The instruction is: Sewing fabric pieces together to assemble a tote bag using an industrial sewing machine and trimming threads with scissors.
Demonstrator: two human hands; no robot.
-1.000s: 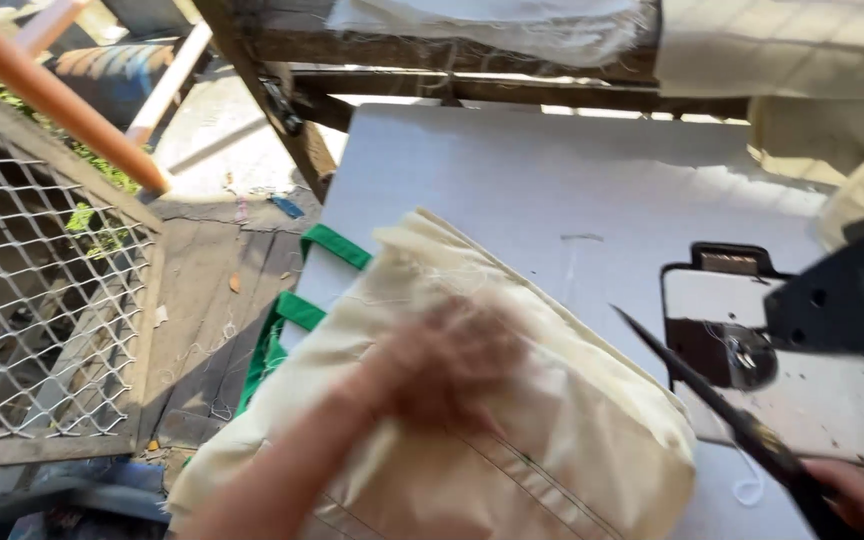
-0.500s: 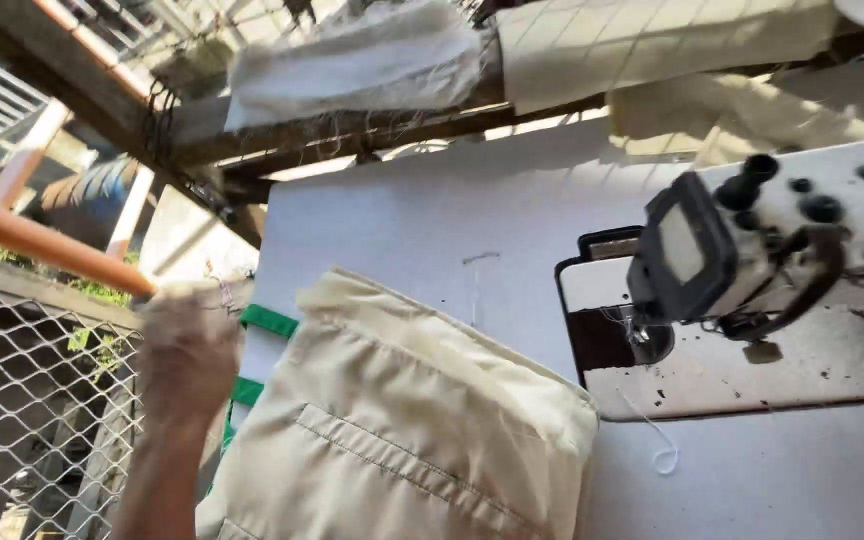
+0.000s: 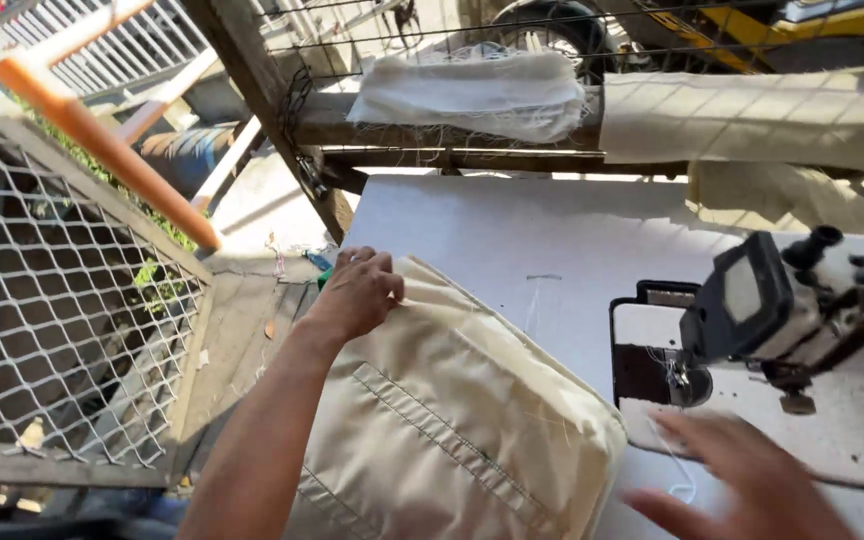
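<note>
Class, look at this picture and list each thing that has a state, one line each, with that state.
left hand: gripping the far corner of the cream fabric piece.
right hand: open, fingers spread, blurred, holding nothing.
cream fabric piece: stitched, lying flat on the white table.
sewing machine: nothing under the needle.
folded white cloth: draped over a wooden beam.

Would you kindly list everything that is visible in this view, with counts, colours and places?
Fabric piece: one, cream, stitched seam, on the table's left part.
Sewing machine: one, white and black, at right.
Table: one, white, centre.
Folded cloth: one, white, on the wooden beam behind.
Cloth roll: one, cream, upper right.
Wire mesh panel: one, grey, at left.
Pole: one, orange, upper left.
Left hand: gripping the fabric's far left corner.
Right hand: blurred, open, over the table near the machine.
</note>
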